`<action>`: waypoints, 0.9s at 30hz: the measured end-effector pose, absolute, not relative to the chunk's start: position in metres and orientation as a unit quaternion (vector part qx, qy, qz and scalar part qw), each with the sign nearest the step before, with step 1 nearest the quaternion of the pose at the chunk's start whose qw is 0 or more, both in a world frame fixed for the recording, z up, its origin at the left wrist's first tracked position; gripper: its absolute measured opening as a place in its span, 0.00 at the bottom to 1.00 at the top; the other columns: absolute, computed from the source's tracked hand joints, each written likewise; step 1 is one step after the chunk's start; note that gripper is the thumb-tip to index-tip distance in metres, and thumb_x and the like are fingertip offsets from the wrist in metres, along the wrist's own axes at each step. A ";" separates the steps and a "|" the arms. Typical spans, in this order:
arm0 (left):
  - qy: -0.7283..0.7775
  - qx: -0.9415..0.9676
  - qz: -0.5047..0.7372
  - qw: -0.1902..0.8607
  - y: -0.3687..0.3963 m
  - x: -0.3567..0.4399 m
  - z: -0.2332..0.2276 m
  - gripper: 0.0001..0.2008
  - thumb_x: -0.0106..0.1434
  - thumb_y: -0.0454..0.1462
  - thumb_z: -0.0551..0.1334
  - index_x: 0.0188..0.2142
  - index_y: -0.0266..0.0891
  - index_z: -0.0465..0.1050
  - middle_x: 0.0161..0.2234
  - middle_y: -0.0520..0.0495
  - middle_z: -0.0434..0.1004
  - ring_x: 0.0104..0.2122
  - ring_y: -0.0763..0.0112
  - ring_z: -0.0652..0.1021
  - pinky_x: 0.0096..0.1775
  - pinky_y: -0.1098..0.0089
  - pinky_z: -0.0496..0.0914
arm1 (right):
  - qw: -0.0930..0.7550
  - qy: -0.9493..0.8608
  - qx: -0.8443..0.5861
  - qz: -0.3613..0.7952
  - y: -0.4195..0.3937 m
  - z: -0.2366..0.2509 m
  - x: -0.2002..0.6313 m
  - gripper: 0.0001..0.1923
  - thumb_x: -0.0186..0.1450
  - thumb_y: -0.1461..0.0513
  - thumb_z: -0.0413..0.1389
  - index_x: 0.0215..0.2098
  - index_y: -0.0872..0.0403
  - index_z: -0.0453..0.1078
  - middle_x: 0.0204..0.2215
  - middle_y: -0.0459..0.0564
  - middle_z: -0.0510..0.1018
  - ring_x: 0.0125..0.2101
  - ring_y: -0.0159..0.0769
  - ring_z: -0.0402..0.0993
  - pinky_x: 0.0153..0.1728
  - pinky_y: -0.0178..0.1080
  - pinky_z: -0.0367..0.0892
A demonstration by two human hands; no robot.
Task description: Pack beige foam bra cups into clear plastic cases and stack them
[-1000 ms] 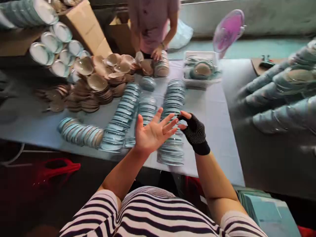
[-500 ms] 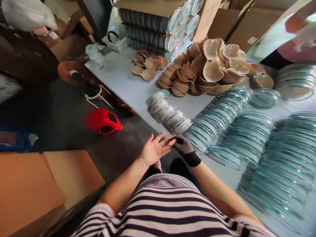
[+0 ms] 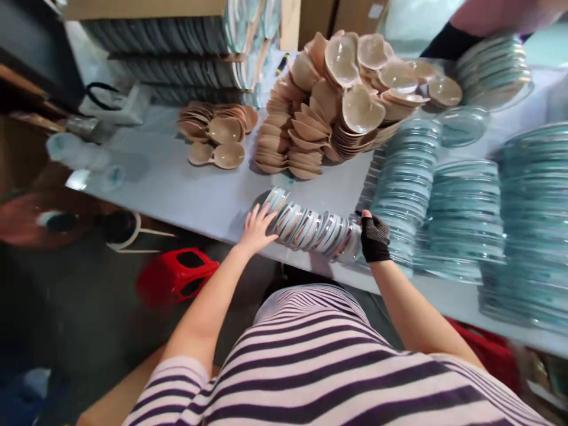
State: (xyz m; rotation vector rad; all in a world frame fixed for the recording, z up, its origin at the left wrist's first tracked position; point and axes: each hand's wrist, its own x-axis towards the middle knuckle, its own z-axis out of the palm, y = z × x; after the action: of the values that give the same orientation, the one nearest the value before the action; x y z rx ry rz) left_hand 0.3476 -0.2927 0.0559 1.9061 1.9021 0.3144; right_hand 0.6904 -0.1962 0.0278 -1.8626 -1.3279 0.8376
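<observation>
A row of small round glass-like discs (image 3: 310, 228) stands on edge near the front of the white table (image 3: 164, 195). My bare left hand (image 3: 258, 229) is at the row's left end, fingers spread and touching the outer discs. At the right end, my right hand (image 3: 375, 238), in a black fingerless glove, stands with its thumb up against the row. Its other fingers are largely hidden. Just right of that hand runs a long row of larger clear, teal-tinted glass discs (image 3: 406, 183).
Brown heart-shaped bowls (image 3: 361, 109) are heaped behind the row, with a smaller group of double bowls (image 3: 228, 155) to the left. More glass discs (image 3: 468, 207) line the right side. A red stool (image 3: 177, 275) stands on the floor. A person's arm (image 3: 492, 21) shows at the upper right.
My hands were together in front of my body, above the table edge. They have parted and reached forward to opposite ends of the small disc row. The view has turned rightward.
</observation>
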 end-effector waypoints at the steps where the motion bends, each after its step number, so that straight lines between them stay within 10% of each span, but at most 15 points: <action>1: 0.656 0.720 0.073 0.215 -0.270 0.338 0.056 0.42 0.54 0.40 0.74 0.67 0.51 0.63 0.73 0.46 0.50 0.73 0.42 0.46 0.69 0.37 0.44 | 0.345 -0.507 -0.731 0.300 -0.197 0.023 0.691 0.19 0.62 0.47 0.51 0.29 0.53 0.72 0.33 0.55 0.81 0.40 0.45 0.76 0.51 0.48 0.69; 5: 0.551 0.800 -0.001 0.237 -0.208 0.320 0.042 0.52 0.47 0.45 0.78 0.69 0.53 0.59 0.74 0.44 0.44 0.73 0.38 0.42 0.67 0.33 0.36 | 0.305 -0.468 -0.780 0.282 -0.225 0.007 0.683 0.24 0.57 0.52 0.58 0.49 0.56 0.72 0.52 0.61 0.77 0.53 0.48 0.73 0.59 0.49 0.64; 11: 0.541 0.786 0.066 0.293 -0.208 0.311 0.017 0.41 0.50 0.47 0.76 0.63 0.50 0.69 0.66 0.40 0.62 0.70 0.46 0.55 0.69 0.47 0.53 | 0.303 -0.356 -0.849 0.245 -0.241 -0.003 0.644 0.37 0.62 0.52 0.55 0.67 0.58 0.58 0.64 0.62 0.68 0.63 0.50 0.65 0.65 0.52 0.60; 18: 0.562 0.693 0.138 0.430 -0.234 0.274 0.005 0.38 0.56 0.38 0.72 0.65 0.49 0.62 0.72 0.39 0.42 0.70 0.45 0.56 0.65 0.46 0.62 | 0.216 -0.437 -0.854 0.180 -0.184 0.005 0.605 0.34 0.66 0.54 0.54 0.68 0.58 0.60 0.62 0.61 0.70 0.59 0.52 0.70 0.61 0.54 0.63; 27: 0.480 0.658 0.055 0.577 -0.212 0.229 -0.005 0.42 0.52 0.42 0.75 0.65 0.48 0.63 0.69 0.38 0.51 0.61 0.51 0.70 0.44 0.60 0.80 | 0.124 -0.544 -0.803 0.209 -0.149 0.011 0.593 0.33 0.69 0.54 0.54 0.66 0.67 0.62 0.61 0.66 0.71 0.59 0.51 0.69 0.62 0.49 0.60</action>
State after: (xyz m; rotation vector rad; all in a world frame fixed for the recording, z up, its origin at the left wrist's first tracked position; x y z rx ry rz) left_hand 0.2289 -0.2122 -0.0055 1.5406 1.1241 0.1286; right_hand 0.5926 -0.1493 0.0113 -2.3418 -1.5852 0.6080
